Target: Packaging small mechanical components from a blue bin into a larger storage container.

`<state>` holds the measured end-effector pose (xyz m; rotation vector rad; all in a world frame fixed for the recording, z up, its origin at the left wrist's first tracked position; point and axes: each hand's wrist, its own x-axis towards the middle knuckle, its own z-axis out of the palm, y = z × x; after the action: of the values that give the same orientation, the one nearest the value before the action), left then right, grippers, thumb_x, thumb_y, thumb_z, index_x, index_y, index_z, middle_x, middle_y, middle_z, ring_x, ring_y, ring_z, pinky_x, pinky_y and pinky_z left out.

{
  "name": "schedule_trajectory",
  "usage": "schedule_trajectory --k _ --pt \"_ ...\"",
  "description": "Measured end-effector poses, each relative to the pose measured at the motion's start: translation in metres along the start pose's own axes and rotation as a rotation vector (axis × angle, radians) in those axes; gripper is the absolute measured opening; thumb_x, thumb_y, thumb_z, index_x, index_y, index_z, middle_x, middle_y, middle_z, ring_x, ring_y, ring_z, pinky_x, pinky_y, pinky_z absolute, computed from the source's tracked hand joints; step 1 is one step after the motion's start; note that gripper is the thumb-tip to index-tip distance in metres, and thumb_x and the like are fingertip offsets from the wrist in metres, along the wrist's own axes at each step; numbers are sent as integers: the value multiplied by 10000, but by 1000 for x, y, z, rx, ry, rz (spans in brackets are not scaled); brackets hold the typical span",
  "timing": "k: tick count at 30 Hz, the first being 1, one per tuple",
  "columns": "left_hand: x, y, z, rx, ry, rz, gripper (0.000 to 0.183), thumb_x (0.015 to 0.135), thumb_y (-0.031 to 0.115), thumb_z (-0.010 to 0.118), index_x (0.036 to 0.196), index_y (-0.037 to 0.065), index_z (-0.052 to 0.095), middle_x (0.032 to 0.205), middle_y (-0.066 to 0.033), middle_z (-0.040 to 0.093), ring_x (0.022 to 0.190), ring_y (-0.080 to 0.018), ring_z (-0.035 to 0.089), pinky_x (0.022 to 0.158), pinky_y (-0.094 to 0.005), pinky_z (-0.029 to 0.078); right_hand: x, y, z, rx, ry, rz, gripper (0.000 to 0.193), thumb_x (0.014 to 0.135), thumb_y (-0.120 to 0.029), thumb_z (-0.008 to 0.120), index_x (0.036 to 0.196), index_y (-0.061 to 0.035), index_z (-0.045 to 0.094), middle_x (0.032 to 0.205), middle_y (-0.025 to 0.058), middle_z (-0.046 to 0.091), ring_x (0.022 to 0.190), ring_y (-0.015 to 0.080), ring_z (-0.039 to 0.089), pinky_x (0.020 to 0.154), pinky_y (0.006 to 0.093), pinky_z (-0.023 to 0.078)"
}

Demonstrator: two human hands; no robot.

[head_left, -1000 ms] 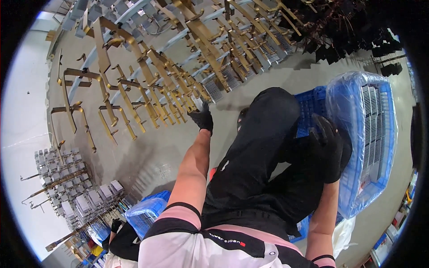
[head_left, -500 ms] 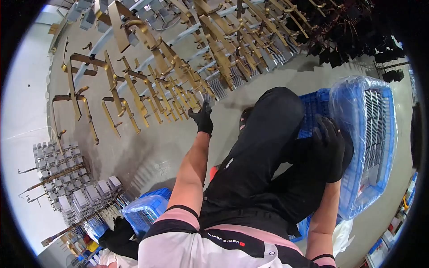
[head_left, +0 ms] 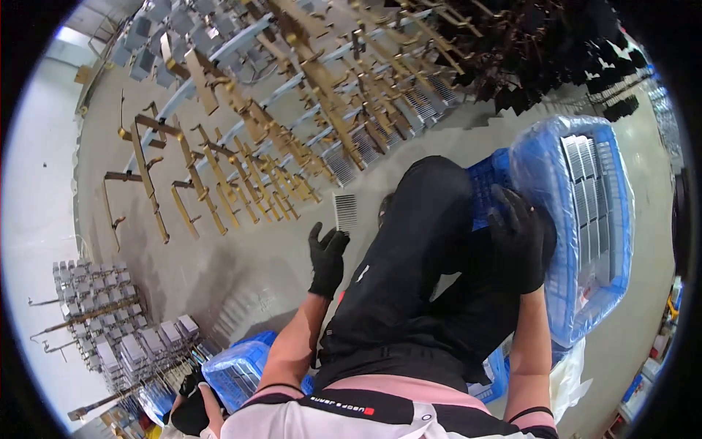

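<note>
So, L hand (head_left: 329, 252) seems to pinch a fin plate (head_left: 346, 212) by its near end, plate just past the fingertips, rack (head_left: 322, 80) beyond. R hand (head_left: 518, 238), tub (head_left: 621, 219) just right: can't tell if gripping. Prob. unloading; next calls for a snug carry tub-ward.

Your black cloth gloves (head_left: 327, 261) look matt, the silver finned plate (head_left: 346, 211) metallic, the blue rectangular crate (head_left: 622, 234) smooth plastic, its clear plastic liner (head_left: 537, 154) glossy and crinkled.
</note>
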<state>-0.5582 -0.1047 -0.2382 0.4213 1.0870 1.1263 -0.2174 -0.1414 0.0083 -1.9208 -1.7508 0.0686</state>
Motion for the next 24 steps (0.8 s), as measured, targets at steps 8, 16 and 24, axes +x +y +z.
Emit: schedule_trajectory --k 8,16,24 --pt "-63 123 169 585 -335 812 752 787 32 737 1429 -3 348 1382 -155 477 1242 -270 475 1083 -419 360 -10 -37 -37 369 -206 -99 821 860 -383 684 1469 38 328 1420 310 438 1244 421 519 1063 441 387" --pt "-115 90 286 843 -858 1334 719 777 165 794 1362 -18 420 1382 -195 463 1281 -308 462 1071 -442 377 -40 -8 -106 542 315 295 812 780 -335 801 1385 10 384 1208 236 554 1119 336 580 980 395 468" --pt "-81 87 271 1123 -939 1182 371 845 145 741 1173 27 616 1199 -159 618 1099 -334 593 964 -439 456 -129 132 -241 112 435 493 727 732 -196 850 1331 -50 464 1211 141 604 1137 240 602 972 371 495"
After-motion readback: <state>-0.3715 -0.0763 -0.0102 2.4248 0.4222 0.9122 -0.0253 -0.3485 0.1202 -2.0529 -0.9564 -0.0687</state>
